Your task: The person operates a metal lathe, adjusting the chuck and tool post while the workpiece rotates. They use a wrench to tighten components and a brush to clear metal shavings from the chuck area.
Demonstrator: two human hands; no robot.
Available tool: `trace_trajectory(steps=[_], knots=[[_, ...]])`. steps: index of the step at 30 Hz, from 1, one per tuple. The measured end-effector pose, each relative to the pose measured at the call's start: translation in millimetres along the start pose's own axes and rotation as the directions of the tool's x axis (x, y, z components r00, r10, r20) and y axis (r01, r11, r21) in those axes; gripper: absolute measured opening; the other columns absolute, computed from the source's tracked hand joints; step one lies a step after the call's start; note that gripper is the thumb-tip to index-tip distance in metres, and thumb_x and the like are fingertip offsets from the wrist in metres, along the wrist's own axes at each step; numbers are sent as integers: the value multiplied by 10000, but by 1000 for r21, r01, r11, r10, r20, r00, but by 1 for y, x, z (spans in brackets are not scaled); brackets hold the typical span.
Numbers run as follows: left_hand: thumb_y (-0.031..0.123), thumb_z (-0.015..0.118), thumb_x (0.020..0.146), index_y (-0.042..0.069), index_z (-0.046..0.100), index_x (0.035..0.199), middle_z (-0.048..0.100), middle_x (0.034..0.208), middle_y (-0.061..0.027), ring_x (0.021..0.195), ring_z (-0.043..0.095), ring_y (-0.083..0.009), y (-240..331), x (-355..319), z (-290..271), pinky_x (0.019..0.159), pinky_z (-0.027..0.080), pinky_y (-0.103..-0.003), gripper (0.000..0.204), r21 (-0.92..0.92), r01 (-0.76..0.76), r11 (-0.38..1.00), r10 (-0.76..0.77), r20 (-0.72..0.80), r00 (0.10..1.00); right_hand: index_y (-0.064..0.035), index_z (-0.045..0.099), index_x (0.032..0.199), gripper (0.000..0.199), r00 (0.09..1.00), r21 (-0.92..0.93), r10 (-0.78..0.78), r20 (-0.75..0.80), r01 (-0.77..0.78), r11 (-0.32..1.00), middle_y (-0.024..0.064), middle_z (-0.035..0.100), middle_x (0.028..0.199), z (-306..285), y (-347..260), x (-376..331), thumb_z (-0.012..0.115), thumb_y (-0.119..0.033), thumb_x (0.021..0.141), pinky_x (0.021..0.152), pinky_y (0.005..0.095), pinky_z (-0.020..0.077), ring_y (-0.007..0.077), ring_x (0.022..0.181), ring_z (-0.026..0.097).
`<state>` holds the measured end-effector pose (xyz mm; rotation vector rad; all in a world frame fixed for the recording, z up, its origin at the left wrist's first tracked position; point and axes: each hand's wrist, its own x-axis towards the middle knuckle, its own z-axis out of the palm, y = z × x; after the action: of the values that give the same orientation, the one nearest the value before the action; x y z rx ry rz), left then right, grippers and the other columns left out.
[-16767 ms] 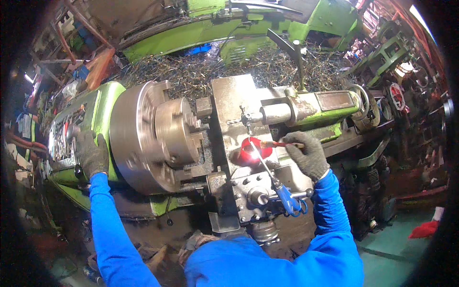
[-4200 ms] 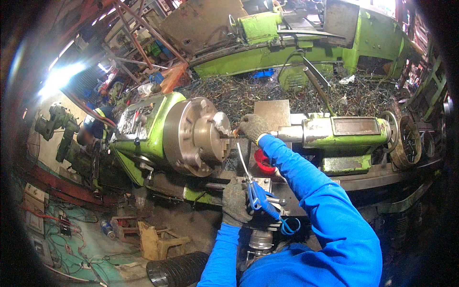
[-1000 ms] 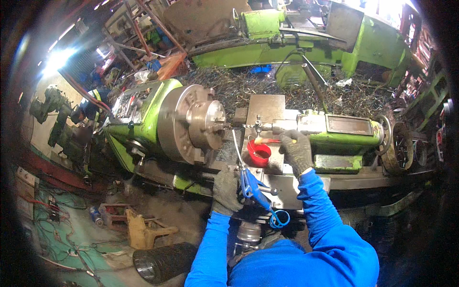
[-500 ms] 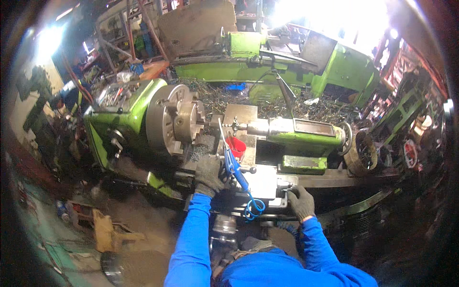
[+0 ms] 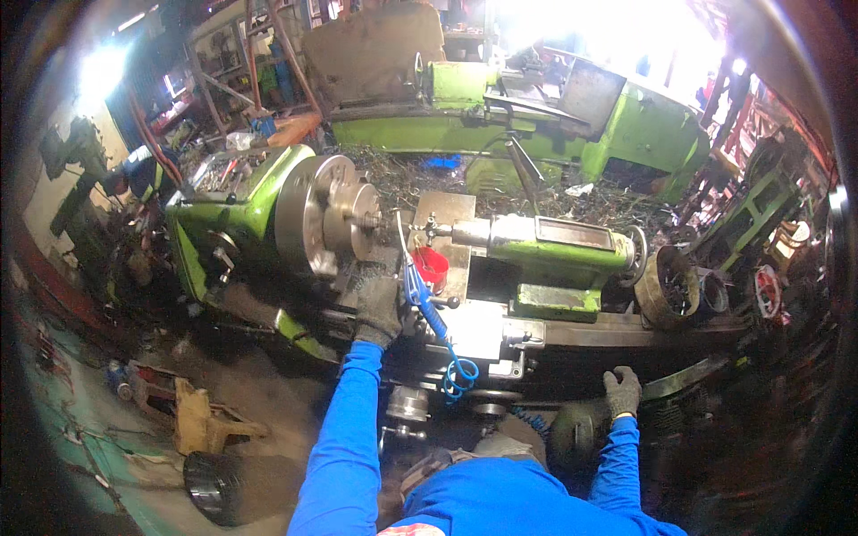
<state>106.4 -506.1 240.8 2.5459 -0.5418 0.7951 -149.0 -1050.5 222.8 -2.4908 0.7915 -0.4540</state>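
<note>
My left hand point(image 5: 380, 308), in a dark grey work glove, is at the carriage of a green lathe, just left of a blue air blow gun point(image 5: 420, 290) with a coiled hose. Its fingers blend into the dark machine parts, so its grip is hidden. Out to the right, in front of the lathe bed, my right hand point(image 5: 622, 393) is raised in the same kind of glove. Its fingers are loosely bent and apart, with nothing visible in them. The chuck point(image 5: 350, 219) is smeared as if turning. A red cup point(image 5: 432, 268) stands behind the blow gun.
The green tailstock point(image 5: 554, 255) with its handwheel point(image 5: 636, 253) is on the right of the bed. Metal shavings lie behind the lathe, before another green machine point(image 5: 456, 85). A round metal container point(image 5: 666, 286) is at the right end. A yellowish stand point(image 5: 192, 415) is low on the left.
My right hand has left the lever at the carriage's right side and moved right. The chuck, sharp before, is now blurred by turning. My left hand stays near the blow gun.
</note>
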Motion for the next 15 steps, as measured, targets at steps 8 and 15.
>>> trace_trajectory(steps=[8,15], knots=[[176,647,952,54,672,1195,658,1178,-137,1157,625,-328,-27,26,-8,1032,489,-423,274,-186,166,968,-168,5,986,-17,700,1130,358,998,6,-27,-49,27,1000,203,708,1122,42,104,106,797,-246,872,950,480,531,407,1058,671],[305,656,1030,31,680,1299,704,1275,-110,1176,655,-227,-19,122,-29,1027,511,-354,385,-173,570,803,-357,627,693,0,593,1411,441,997,97,-17,-73,24,995,212,627,1392,80,125,227,642,-205,1023,1128,446,448,335,1323,573]])
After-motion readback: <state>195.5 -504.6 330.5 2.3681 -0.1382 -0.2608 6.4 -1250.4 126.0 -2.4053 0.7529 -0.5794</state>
